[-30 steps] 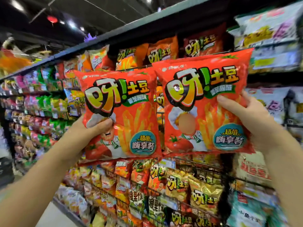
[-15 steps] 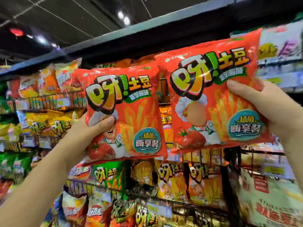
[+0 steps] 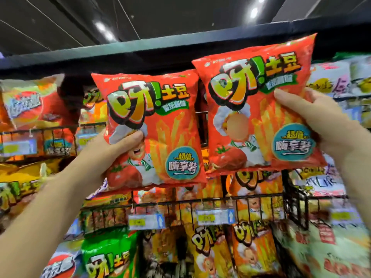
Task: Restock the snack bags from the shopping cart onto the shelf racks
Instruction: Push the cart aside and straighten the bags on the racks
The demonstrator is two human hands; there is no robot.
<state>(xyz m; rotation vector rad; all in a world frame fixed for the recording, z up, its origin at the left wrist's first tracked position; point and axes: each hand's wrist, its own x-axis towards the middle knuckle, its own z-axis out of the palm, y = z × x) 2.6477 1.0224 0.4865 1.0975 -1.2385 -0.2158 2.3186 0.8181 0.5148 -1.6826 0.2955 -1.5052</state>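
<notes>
Restocking underway: my left hand (image 3: 108, 153) grips left potato-stick bag (image 3: 154, 125), my right hand (image 3: 329, 133) grips right potato-stick bag (image 3: 257, 109), both before upper wire rack (image 3: 54, 133); neither shelved yet.

Two red snack bags, upright, side by side: left bag (image 3: 152, 125), right bag (image 3: 259, 105) higher, before top rack.
</notes>
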